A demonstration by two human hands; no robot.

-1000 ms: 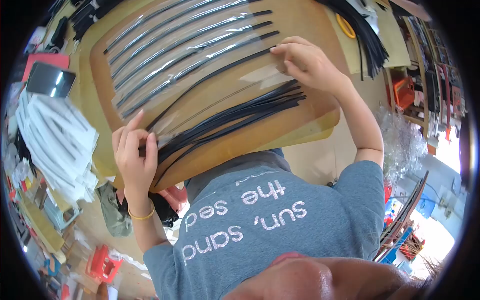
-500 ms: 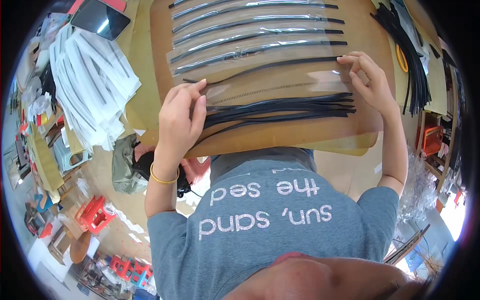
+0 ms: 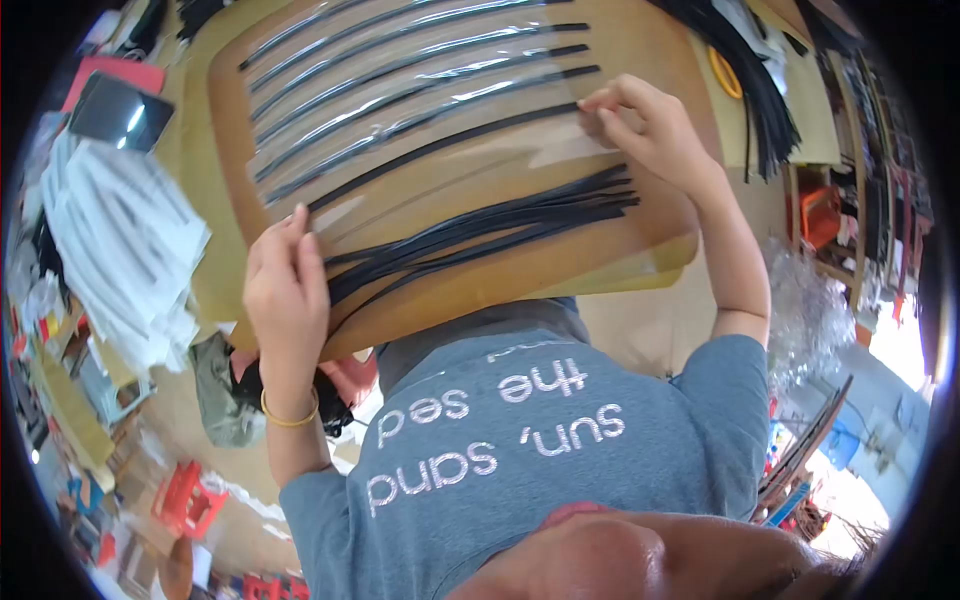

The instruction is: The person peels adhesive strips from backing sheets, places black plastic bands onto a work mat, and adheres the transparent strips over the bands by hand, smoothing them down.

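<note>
A narrow black strip (image 3: pixel 445 150) runs almost straight between my two hands, over a clear plastic film (image 3: pixel 400 210) on the brown board. My left hand (image 3: pixel 285 275) pinches its left end. At the other end, my right hand (image 3: pixel 645 125) grips the tip between thumb and fingers. Beyond it, several film-covered black strips (image 3: pixel 430 105) lie in spaced, roughly parallel rows. Nearer my body is a loose bunch of black strips (image 3: pixel 490 230), partly fanned out and just to the right of my left hand.
The brown board (image 3: pixel 450 300) lies on the table in front of me. White paper strips (image 3: pixel 120 240) are heaped at the left, below a dark tablet (image 3: pixel 122 112). On the right hang more black strips (image 3: pixel 765 110), beside yellow-handled scissors (image 3: pixel 725 72). A red stool (image 3: pixel 190 500) stands on the floor.
The black strip between my hands was wavy with its left end past my fingers; now it is drawn nearly straight and held at that end. My view has turned, tilting the board.
</note>
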